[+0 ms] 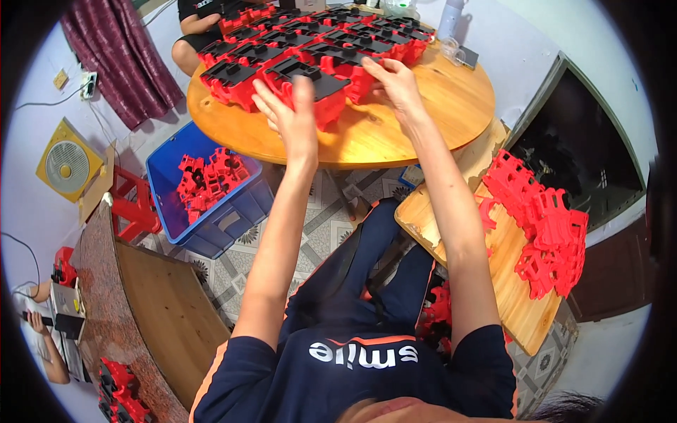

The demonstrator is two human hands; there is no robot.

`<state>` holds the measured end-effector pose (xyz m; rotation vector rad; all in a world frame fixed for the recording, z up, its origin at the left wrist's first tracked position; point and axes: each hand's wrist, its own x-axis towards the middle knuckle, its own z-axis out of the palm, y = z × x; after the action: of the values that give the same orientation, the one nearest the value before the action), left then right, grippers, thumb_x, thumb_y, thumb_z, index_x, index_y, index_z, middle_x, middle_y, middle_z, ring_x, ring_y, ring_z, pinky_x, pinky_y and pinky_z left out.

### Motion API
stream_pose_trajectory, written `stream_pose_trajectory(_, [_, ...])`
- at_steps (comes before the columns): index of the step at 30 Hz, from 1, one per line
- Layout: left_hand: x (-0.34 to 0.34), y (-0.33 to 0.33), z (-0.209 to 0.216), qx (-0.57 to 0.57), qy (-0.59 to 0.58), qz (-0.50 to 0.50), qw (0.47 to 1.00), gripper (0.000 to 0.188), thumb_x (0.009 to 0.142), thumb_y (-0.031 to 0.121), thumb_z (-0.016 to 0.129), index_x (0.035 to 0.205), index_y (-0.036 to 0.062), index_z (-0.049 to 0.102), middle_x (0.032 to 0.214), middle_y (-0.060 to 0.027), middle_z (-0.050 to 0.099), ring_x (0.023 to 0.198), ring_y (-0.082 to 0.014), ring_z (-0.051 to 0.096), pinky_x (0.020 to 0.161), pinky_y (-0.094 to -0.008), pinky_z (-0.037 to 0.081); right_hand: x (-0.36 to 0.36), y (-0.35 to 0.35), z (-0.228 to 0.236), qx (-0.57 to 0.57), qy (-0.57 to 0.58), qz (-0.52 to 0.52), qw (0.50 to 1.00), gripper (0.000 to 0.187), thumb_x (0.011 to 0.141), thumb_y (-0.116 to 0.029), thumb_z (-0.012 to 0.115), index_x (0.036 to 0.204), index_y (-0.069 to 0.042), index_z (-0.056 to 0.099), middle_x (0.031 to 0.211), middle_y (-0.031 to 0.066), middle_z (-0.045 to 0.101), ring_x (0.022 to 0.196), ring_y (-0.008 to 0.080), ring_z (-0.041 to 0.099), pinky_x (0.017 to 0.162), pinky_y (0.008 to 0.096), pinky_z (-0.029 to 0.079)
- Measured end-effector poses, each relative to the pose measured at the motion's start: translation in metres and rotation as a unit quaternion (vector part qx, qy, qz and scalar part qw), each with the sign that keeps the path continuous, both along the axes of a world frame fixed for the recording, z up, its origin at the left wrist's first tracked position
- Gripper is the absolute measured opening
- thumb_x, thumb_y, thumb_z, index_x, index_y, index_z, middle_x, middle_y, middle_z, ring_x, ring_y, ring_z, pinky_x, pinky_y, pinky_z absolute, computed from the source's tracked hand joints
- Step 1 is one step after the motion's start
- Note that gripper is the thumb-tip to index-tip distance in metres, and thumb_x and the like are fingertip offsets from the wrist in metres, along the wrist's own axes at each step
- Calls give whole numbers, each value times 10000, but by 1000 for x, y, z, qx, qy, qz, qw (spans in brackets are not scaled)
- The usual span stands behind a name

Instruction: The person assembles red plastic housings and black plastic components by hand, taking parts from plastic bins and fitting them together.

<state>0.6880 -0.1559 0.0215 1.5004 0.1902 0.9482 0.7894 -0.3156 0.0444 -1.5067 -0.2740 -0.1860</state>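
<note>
Rows of red plastic housings with black tops (303,35) stand packed on the round wooden table (402,137). At the near edge of the group, one red-and-black housing (328,106) sits between my hands. My left hand (293,123) is at its near left side, fingers stretched and thumb raised, not wrapped round anything. Farther right, my right hand (398,88) has its fingers bent but apart, with the fingertips close to the right edge of the group. Whether those fingertips touch a housing I cannot tell.
A blue crate (226,231) of red parts stands on the floor at left. Red housings are stacked on a wooden board (508,289) at right. Another person (201,25) sits beyond the table; a second person's hand (35,323) shows at far left. A yellow fan (67,162) stands left.
</note>
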Motion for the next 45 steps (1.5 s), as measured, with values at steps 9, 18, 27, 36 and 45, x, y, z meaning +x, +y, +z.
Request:
stream_pose_trajectory(9, [34, -6, -24, 452, -21, 126, 883, 905, 757, 297, 781, 1474, 99, 266, 1389, -413, 244, 1253, -561, 336, 1006, -559, 351, -40, -15, -45, -26, -148, -110, 983, 461, 869, -312, 706, 1170, 22, 601, 983, 86, 672, 848, 131, 634, 756, 277, 514])
stream_pose_trajectory(18, [-49, -86, -22, 366, -207, 136, 897, 717, 818, 202, 756, 1381, 0, 360, 1381, -222, 360, 1260, -353, 394, 1022, -466, 347, -238, -209, -136, -402, -90, -552, 725, 317, 791, -186, 749, 1037, -15, 648, 1005, 148, 664, 923, 307, 627, 845, 408, 462])
stream_pose_trajectory(27, [-59, -260, -102, -196, 231, -574, 761, 1098, 815, 121, 768, 1505, 64, -84, 1373, -203, 406, 1210, -233, 480, 967, -342, 451, -262, -213, -128, -473, -190, -262, 819, 306, 799, -223, 739, 1027, -33, 663, 967, 115, 671, 884, 292, 630, 798, 371, 485])
stream_pose_trajectory(36, [-12, -259, -173, -334, 220, -636, 660, 867, 886, 230, 668, 1519, 187, 78, 1419, -173, 372, 1289, -273, 427, 1037, -450, 422, -42, -468, -1, -678, -38, -268, 683, 212, 859, -118, 609, 1031, 2, 643, 935, 169, 676, 875, 331, 649, 752, 370, 509])
stream_pose_trajectory(45, [-3, -257, -189, -360, 194, -656, 634, 812, 889, 218, 653, 1503, 186, 123, 1445, -191, 362, 1273, -255, 460, 1002, -410, 470, 101, -562, -86, -778, 253, -44, 573, 429, 685, -98, 803, 1079, -2, 662, 1057, 199, 675, 1028, 342, 647, 843, 418, 521])
